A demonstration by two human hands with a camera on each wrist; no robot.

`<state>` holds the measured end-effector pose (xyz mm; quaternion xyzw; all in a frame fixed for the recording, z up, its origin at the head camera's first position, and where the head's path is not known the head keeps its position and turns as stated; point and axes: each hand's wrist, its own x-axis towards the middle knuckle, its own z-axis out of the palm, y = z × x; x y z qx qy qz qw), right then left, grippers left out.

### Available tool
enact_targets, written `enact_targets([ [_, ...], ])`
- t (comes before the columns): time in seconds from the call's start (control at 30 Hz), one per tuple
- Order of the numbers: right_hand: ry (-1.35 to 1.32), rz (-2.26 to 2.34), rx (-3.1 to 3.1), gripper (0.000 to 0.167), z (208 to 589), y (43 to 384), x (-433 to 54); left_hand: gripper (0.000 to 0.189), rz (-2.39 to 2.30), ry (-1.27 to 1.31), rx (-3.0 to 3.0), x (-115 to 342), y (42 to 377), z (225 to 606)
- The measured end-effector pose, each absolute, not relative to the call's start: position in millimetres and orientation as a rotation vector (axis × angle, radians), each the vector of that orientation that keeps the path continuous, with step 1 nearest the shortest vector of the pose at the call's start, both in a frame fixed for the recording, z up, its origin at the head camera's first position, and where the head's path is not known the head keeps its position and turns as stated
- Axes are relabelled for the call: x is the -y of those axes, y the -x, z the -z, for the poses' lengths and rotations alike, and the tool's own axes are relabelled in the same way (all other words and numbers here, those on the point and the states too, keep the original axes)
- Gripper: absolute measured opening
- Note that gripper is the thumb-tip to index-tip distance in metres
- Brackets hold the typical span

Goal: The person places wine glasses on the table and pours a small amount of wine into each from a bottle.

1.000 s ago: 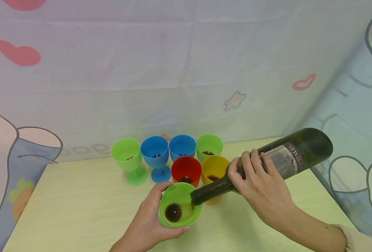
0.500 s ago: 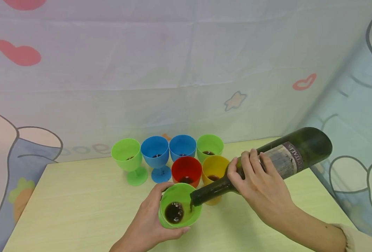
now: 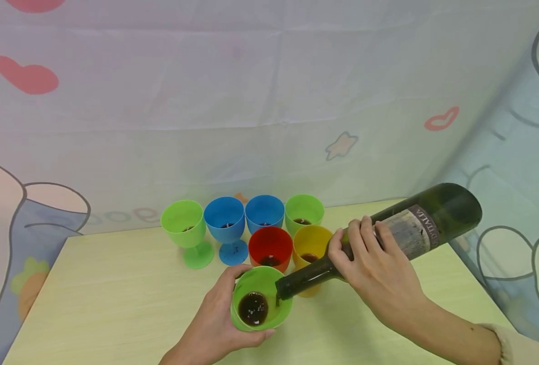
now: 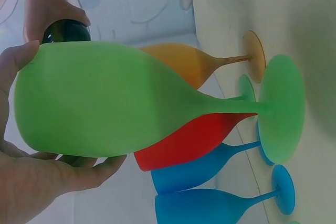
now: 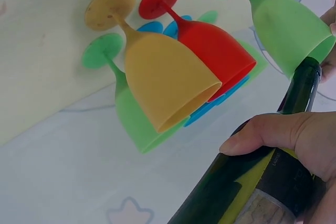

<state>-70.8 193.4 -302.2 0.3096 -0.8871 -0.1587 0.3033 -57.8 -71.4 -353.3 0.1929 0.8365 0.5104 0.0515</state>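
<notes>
My left hand (image 3: 217,314) grips a green goblet (image 3: 269,291) by its bowl, thumb on the near side and fingers round the far side. Dark liquid (image 3: 253,308) pools in the bottom of that goblet. In my right hand (image 3: 383,268) is a dark green wine bottle (image 3: 452,208), held near its shoulder and tilted with the neck down to the left. The bottle's mouth sits at the goblet's right rim, and a thin dark stream runs from it. In the left wrist view, the held goblet (image 4: 105,98) hides part of the other goblets.
Behind the held goblet stand a red goblet (image 3: 270,243) and a yellow goblet (image 3: 312,241). Farther back are two blue goblets (image 3: 224,218) and two green ones (image 3: 183,223), each with some dark liquid. A printed cloth (image 3: 196,101) hangs behind the pale table (image 3: 114,284).
The pool of dark liquid in the held goblet has grown, and the stream from the bottle shows more plainly. Both hands have stayed almost in place.
</notes>
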Motion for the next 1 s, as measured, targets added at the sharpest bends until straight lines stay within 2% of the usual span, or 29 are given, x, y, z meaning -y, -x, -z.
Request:
enact_targets([
  [0.53, -0.834, 0.348, 2.352, 0.067, 310.1, 73.1, -196.1, 0.09, -1.487, -0.615, -2.608, 71.2, 56.4, 353.5],
  [1.0, -0.819, 0.286, 2.37, 0.057, 317.7, 75.5, -198.8, 0.082, -1.466, -0.704, -2.68, 73.4, 57.9, 356.4],
])
